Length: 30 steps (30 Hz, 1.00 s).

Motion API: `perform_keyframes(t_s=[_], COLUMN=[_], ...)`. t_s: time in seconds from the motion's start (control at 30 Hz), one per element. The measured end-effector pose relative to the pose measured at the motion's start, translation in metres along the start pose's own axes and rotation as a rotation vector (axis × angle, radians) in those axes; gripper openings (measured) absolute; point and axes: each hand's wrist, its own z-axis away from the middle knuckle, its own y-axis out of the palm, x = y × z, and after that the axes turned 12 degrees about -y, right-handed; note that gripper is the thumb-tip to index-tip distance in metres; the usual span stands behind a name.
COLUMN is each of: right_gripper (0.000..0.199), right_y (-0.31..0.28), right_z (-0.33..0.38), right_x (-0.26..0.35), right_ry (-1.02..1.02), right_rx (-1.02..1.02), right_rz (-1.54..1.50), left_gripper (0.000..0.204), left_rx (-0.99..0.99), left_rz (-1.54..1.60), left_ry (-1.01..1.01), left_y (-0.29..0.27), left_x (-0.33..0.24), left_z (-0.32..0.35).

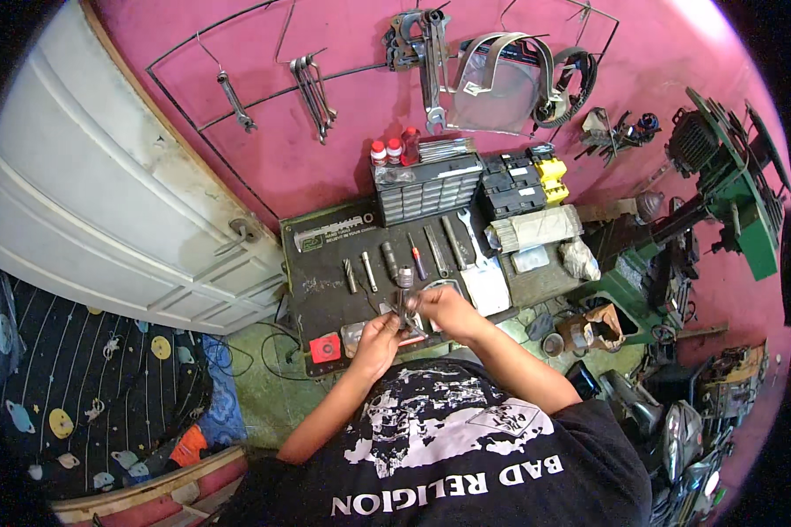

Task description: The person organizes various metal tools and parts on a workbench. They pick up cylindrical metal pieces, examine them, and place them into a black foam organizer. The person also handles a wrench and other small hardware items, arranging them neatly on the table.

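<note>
Over the near edge of the dark workbench (312, 294), my two hands meet at a small metal part (406, 321). Fingers cover much of the part, so its exact kind does not show. My left hand (378, 346) grips it from the lower left, fingers closed. From the right, my right hand (446, 311) pinches its upper end. Just beyond them stands a grey cylindrical metal piece (404, 277). Farther back lie a row of tools, among them a fluted cutter (350, 277), a purple-handled screwdriver (418, 263) and a large open-ended wrench (472, 237).
A drawer cabinet (429, 195) stands at the back, beside black and yellow cases (514, 186). White paper (487, 290) lies right of my hands, a red square (325, 348) left. A green machine (756, 224) stands at right. Wrenches (309, 95) hang on the pink wall.
</note>
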Motion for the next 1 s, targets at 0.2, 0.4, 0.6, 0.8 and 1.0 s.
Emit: perform_keyframes(t_s=[0.2, 0.4, 0.6, 0.8, 1.0], right_gripper=[0.022, 0.02, 0.013, 0.02, 0.036], right_y=[0.015, 0.017, 0.035, 0.034, 0.047], right_z=[-0.009, -0.012, -0.015, -0.021, -0.02], right_x=[-0.056, -0.044, -0.048, -0.047, -0.012], right_ry=[-0.227, -0.16, -0.292, -0.244, -0.222], right_rx=[-0.051, -0.114, -0.118, -0.221, -0.236], right_rz=[-0.115, -0.242, -0.235, -0.372, -0.596], left_gripper=[0.025, 0.023, 0.023, 0.025, 0.023], left_rx=[0.113, 0.015, -0.129, -0.236, -0.151], left_rz=[0.175, 0.101, -0.06, -0.444, -0.258], left_ry=[-0.055, -0.094, 0.022, 0.055, 0.047], left_y=[-0.006, -0.003, 0.008, 0.022, 0.008], left_x=[-0.004, -0.011, -0.021, -0.034, -0.021], left_z=[0.01, 0.015, 0.019, 0.028, 0.029])
